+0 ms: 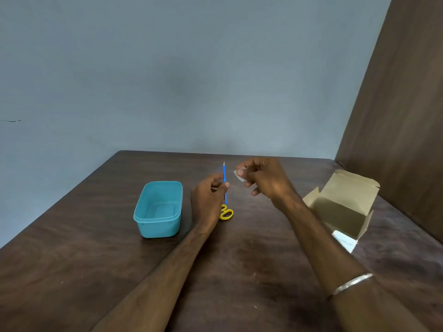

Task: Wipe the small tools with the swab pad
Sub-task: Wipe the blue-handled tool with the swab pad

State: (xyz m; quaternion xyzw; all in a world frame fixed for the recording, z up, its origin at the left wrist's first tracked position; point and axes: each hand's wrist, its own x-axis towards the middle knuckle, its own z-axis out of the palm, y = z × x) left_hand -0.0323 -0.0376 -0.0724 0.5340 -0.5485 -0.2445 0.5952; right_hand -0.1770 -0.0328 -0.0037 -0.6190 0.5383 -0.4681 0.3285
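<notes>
Behind left hand (208, 200) pinching blue tool (224, 178), yellow scissors (226, 213) half hidden; right hand (262, 179) pinches swab pad (239, 176).

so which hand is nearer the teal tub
Left. The left hand, holding the blue tool, sits just to the right of the teal tub; the right hand, holding the swab pad, is further right.

No legible text or labels anywhere.

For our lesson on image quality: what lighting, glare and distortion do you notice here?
Head view: soft, even light; a pale sheen on the table near its middle; faint shadow inside the cardboard box; wide-angle lens makes the table edges splay; the white swab pad looks slightly blurred.
</notes>
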